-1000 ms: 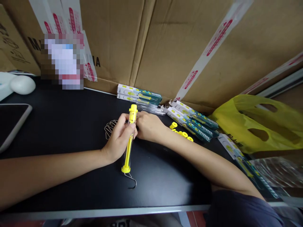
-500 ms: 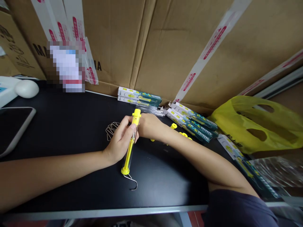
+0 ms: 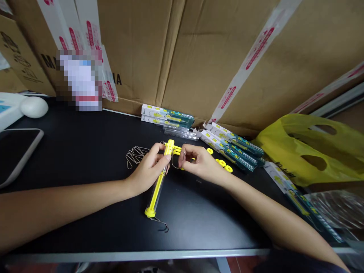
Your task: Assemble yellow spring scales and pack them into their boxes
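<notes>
My left hand (image 3: 150,165) is closed around a spring scale (image 3: 156,193), a clear tube with a yellow top, yellow inner rod and yellow bottom cap. It slants toward the table's front edge, with a metal hook (image 3: 163,225) at its lower end. My right hand (image 3: 196,161) pinches a bent wire loop (image 3: 173,162) beside the scale's yellow top; whether the wire touches it I cannot tell. Behind the fingers lie yellow plastic parts (image 3: 177,149), partly hidden. A heap of wire loops (image 3: 136,156) rests left of my left hand.
Printed boxes (image 3: 167,115) and clear tubes (image 3: 180,132) lie by the cardboard wall. More boxes (image 3: 227,148) and yellow rings (image 3: 228,168) are to the right, near a yellow plastic bag (image 3: 301,148). A phone-like device (image 3: 19,153) is at the left.
My right hand has come back from behind the spring scale to its right side, now with a wire loop in its fingers. The scale has shifted slightly toward me.
</notes>
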A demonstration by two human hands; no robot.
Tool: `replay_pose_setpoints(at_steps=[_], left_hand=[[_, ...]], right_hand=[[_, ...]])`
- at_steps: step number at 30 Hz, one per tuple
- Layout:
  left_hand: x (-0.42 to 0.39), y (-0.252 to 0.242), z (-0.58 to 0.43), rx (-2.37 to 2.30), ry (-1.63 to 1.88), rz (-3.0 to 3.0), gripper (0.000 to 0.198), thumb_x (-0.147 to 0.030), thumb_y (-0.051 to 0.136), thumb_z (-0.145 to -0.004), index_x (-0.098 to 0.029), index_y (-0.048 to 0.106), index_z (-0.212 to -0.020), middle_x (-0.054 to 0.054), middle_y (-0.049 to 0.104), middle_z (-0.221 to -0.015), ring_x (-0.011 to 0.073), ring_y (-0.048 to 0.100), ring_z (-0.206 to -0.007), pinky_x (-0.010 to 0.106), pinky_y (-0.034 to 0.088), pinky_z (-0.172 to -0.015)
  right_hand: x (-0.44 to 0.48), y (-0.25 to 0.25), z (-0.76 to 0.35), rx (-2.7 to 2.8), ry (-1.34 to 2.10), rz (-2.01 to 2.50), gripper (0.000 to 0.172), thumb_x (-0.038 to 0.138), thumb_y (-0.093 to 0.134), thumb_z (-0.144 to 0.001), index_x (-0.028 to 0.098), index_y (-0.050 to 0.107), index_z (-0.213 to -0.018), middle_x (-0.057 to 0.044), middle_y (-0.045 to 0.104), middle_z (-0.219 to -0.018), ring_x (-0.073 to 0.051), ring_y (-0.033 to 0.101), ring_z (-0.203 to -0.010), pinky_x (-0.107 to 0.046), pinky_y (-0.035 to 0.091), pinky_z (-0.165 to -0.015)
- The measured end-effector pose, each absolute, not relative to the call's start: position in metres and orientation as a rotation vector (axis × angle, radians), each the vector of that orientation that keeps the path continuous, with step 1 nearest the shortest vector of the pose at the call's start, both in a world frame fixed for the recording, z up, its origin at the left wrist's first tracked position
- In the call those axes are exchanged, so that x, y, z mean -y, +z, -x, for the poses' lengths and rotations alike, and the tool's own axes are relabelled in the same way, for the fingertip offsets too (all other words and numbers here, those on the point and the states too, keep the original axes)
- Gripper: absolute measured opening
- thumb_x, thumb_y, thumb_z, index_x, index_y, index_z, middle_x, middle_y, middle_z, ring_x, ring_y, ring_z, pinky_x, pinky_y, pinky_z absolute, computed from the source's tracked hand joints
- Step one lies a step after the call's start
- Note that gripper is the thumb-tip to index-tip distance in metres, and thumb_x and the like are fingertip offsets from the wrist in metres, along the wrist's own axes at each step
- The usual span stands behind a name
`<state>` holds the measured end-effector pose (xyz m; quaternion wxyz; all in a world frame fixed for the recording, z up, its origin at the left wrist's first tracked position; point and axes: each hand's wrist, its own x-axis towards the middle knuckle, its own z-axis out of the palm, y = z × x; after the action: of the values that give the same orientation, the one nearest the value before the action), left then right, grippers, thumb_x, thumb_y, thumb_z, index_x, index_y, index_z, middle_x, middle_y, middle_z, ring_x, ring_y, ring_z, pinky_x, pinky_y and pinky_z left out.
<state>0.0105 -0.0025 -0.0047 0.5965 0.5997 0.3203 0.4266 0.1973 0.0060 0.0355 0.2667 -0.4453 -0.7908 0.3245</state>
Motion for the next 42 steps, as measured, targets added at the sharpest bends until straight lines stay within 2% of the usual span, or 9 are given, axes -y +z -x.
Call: replay_pose_setpoints(at_steps=[3, 7, 14, 18, 29, 38, 42], left_hand=[[0.002, -0.004, -0.011, -0.77, 0.938, -1.39, 0.024, -0.043, 0.048, -0.09, -0.023, 0.04, -0.1, -0.008, 0.048, -0.06, 0.006, 0.04, -0.038, 0.016, 0.031, -0.033], [0.002, -0.004, -0.011, -0.768, 0.94, -1.411, 0.022, -0.04, 0.049, -0.09, -0.022, 0.04, -0.1, -0.007, 0.05, -0.062, 0.0067, 0.043, -0.046, 0.016, 0.036, -0.04], [0.0, -0.004, -0.011, -0.761, 0.901, -1.419, 0.023, -0.04, 0.049, -0.09, -0.022, 0.041, -0.099, -0.006, 0.052, -0.064, 0.0077, 0.046, -0.049, 0.018, 0.039, -0.044], [0.001, -0.004, -0.01, -0.767, 0.869, -1.407, 0.025, -0.043, 0.049, -0.089, -0.022, 0.041, -0.098, -0.006, 0.051, -0.063, 0.0078, 0.046, -0.046, 0.019, 0.039, -0.041], [-0.001, -0.006, -0.01, -0.752, 0.772, -1.463, 0.021, -0.041, 0.05, -0.088, -0.022, 0.041, -0.093, -0.008, 0.045, -0.06, 0.0066, 0.042, -0.041, 0.016, 0.035, -0.033], [0.0, -0.002, -0.01, -0.723, 0.783, -1.501, 0.016, -0.035, 0.049, -0.089, -0.019, 0.044, -0.09, -0.007, 0.05, -0.058, 0.0065, 0.047, -0.044, 0.016, 0.039, -0.039], [0.001, -0.001, -0.012, -0.739, 0.782, -1.497, 0.016, -0.035, 0.047, -0.09, -0.02, 0.042, -0.086, -0.009, 0.05, -0.053, 0.0056, 0.045, -0.036, 0.015, 0.038, -0.037]], right_hand=[[-0.005, 0.034, -0.2, 2.19, 0.691, 1.236, 0.009, 0.011, 0.052, -0.07, 0.018, 0.048, -0.068, 0.004, 0.051, -0.064, -0.01, 0.045, -0.058, -0.022, 0.035, -0.055], [-0.002, 0.04, -0.201, 2.231, 0.444, 1.271, 0.012, 0.01, 0.052, -0.07, 0.019, 0.044, -0.069, 0.006, 0.045, -0.06, -0.008, 0.04, -0.053, -0.022, 0.031, -0.052], [0.001, 0.042, -0.202, 2.256, 0.343, 1.211, 0.007, 0.014, 0.053, -0.081, 0.018, 0.052, -0.077, 0.003, 0.054, -0.065, -0.009, 0.046, -0.055, -0.021, 0.034, -0.053], [0.001, 0.047, -0.205, 2.24, 0.28, 1.167, 0.011, 0.02, 0.058, -0.085, 0.018, 0.056, -0.075, 0.002, 0.058, -0.065, -0.008, 0.046, -0.054, -0.021, 0.035, -0.051], [0.005, 0.042, -0.204, 2.273, -0.017, 0.921, 0.011, 0.019, 0.056, -0.089, 0.017, 0.058, -0.078, -0.001, 0.056, -0.071, -0.01, 0.049, -0.061, -0.021, 0.037, -0.053], [0.007, 0.039, -0.202, 2.288, 0.031, 0.941, 0.011, 0.023, 0.058, -0.089, 0.018, 0.057, -0.079, 0.001, 0.065, -0.066, -0.007, 0.052, -0.05, -0.02, 0.036, -0.049], [0.007, 0.034, -0.199, 2.273, 0.074, 0.942, 0.01, 0.022, 0.056, -0.089, 0.018, 0.056, -0.079, 0.0, 0.066, -0.068, -0.008, 0.054, -0.05, -0.02, 0.036, -0.048]])
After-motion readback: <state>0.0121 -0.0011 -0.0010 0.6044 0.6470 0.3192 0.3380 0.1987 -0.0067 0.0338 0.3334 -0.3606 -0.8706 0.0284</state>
